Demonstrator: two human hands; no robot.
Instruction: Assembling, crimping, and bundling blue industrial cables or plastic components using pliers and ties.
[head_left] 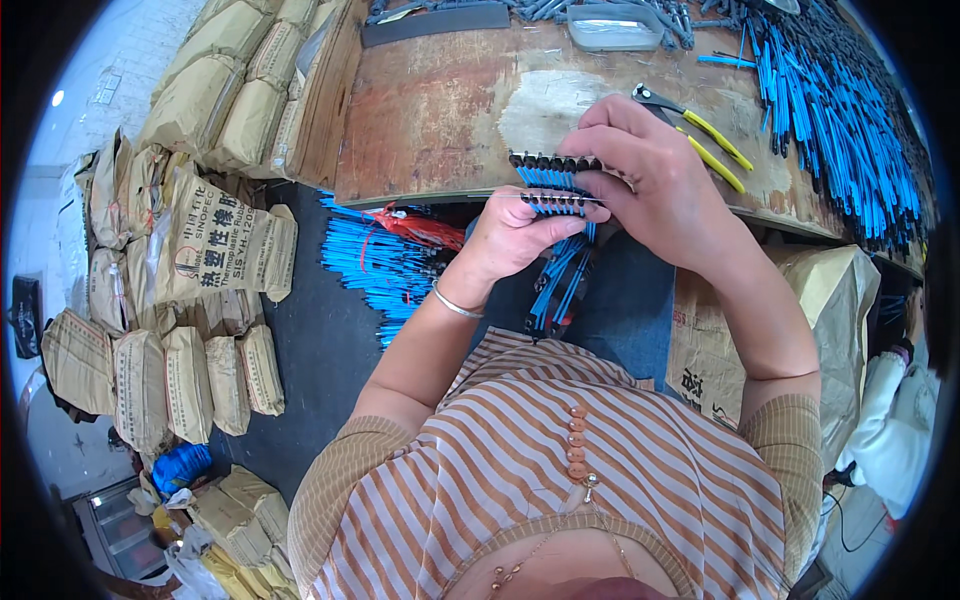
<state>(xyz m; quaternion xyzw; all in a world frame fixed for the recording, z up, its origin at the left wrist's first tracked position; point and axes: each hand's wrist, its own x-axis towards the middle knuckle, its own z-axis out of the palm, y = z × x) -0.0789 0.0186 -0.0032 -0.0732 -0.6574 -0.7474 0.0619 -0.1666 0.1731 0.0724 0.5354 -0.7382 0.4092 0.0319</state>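
Over the near edge of the wooden table point(430, 120), my left hand point(505, 240) is closed around a row of thin blue rods with black ends point(553, 181). My right hand point(650, 185) pinches the same row at its right end, with thumb and fingers bent over it. The black tips line up in two rows, one above the other. What the right fingertips press on is partly hidden. Below my hands, more blue rods point(562, 285) lie across my lap. Pliers with yellow handles point(718, 150) rest on the table to the right of my right hand.
A large heap of blue rods point(835, 135) covers the table's right side. A clear plastic tray point(615, 38) sits at the back among dark parts. Left of my legs lies a stack of blue rods point(365, 270) beside red plastic point(425, 228). Paper sacks point(225, 240) are piled at left.
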